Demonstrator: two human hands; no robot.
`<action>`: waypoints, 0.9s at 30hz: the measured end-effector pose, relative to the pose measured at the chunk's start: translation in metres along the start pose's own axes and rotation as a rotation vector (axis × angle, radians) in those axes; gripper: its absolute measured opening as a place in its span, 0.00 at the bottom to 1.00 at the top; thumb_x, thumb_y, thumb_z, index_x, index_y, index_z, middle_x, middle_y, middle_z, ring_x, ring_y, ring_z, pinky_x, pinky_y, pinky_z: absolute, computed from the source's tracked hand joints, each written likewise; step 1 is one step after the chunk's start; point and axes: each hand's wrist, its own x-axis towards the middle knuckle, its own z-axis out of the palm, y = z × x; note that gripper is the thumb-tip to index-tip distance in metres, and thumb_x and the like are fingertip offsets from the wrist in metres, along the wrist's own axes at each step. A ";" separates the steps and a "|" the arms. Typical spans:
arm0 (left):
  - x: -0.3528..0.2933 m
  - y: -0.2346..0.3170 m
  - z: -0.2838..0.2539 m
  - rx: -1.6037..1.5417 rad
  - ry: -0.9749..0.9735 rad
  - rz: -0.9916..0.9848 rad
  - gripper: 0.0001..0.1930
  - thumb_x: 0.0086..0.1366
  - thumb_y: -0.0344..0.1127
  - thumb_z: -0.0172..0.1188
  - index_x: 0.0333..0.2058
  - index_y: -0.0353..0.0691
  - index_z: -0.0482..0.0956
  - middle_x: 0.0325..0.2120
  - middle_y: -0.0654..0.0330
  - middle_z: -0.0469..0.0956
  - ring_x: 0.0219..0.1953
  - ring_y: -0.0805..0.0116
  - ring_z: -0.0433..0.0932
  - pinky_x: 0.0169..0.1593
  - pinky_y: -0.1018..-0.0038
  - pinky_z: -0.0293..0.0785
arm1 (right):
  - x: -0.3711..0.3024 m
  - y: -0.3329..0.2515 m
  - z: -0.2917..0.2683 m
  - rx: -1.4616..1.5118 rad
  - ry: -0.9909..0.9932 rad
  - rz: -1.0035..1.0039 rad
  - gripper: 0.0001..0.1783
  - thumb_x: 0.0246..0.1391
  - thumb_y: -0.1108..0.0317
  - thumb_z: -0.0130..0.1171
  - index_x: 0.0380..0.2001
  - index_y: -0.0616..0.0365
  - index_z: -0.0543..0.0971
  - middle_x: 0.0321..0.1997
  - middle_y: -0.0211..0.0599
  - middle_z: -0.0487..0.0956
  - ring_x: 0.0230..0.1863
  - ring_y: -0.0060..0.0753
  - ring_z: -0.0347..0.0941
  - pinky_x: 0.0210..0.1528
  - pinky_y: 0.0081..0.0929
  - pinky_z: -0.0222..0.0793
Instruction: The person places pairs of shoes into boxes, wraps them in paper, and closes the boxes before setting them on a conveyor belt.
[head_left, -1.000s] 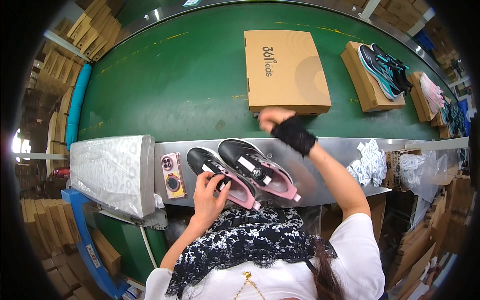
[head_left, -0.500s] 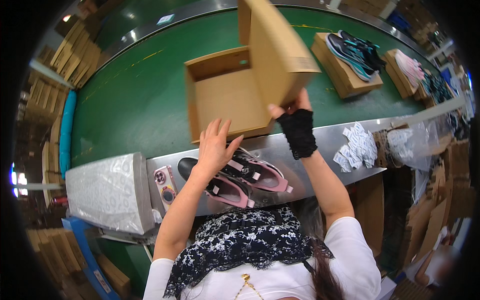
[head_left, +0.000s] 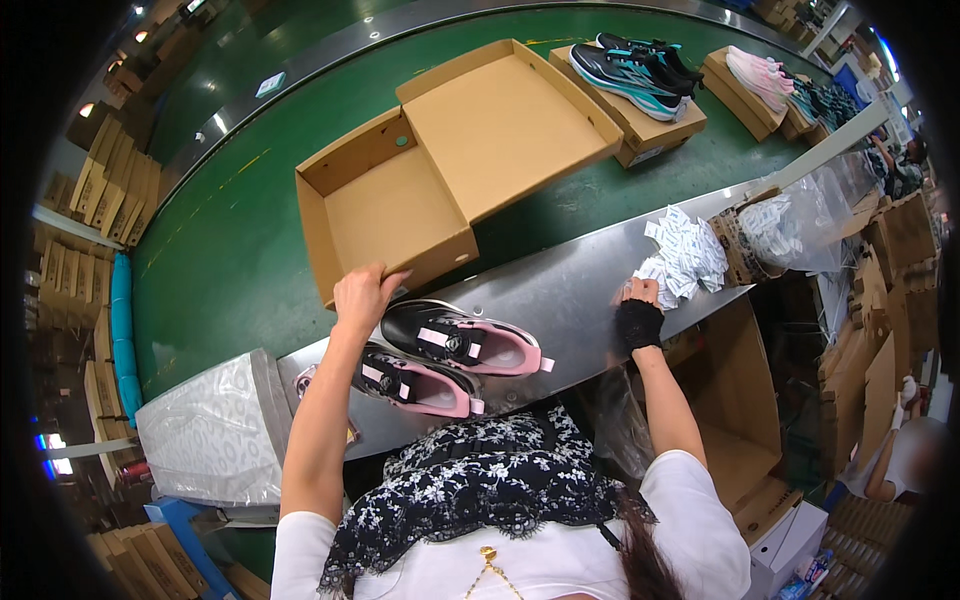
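Left hand (head_left: 361, 298) touches open box (head_left: 437, 260); right hand (head_left: 640, 312), white sachets (head_left: 688, 250)

Footwear workshop; green belt (head_left: 215, 265), stacked cartons (head_left: 112, 180), sneakers (head_left: 628, 80) atop boxes (head_left: 655, 138)

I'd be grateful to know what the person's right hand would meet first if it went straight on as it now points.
Most likely the pile of small white packets, directly ahead of the right hand; whether they already touch is hard to tell.
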 end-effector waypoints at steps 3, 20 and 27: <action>0.000 -0.002 0.003 -0.252 -0.080 -0.020 0.16 0.52 0.46 0.58 0.24 0.37 0.77 0.17 0.48 0.73 0.25 0.52 0.74 0.28 0.64 0.69 | -0.004 -0.001 0.004 0.166 0.080 -0.166 0.05 0.50 0.67 0.47 0.28 0.55 0.70 0.34 0.40 0.67 0.32 0.44 0.69 0.31 0.37 0.66; -0.275 -0.260 -0.039 0.133 0.438 -0.935 0.20 0.60 0.41 0.48 0.47 0.35 0.66 0.49 0.49 0.64 0.51 0.55 0.63 0.50 0.64 0.61 | 0.020 -0.290 -0.013 0.544 -0.238 -0.894 0.19 0.46 0.64 0.51 0.43 0.57 0.69 0.42 0.48 0.71 0.47 0.45 0.65 0.48 0.40 0.61; -0.335 -0.245 -0.070 0.111 0.054 -1.257 0.36 0.52 0.61 0.50 0.57 0.51 0.56 0.60 0.53 0.47 0.62 0.56 0.43 0.57 0.46 0.38 | -0.020 -0.294 0.017 0.231 -0.405 -1.122 0.22 0.39 0.63 0.57 0.43 0.48 0.71 0.31 0.43 0.71 0.38 0.44 0.65 0.41 0.41 0.58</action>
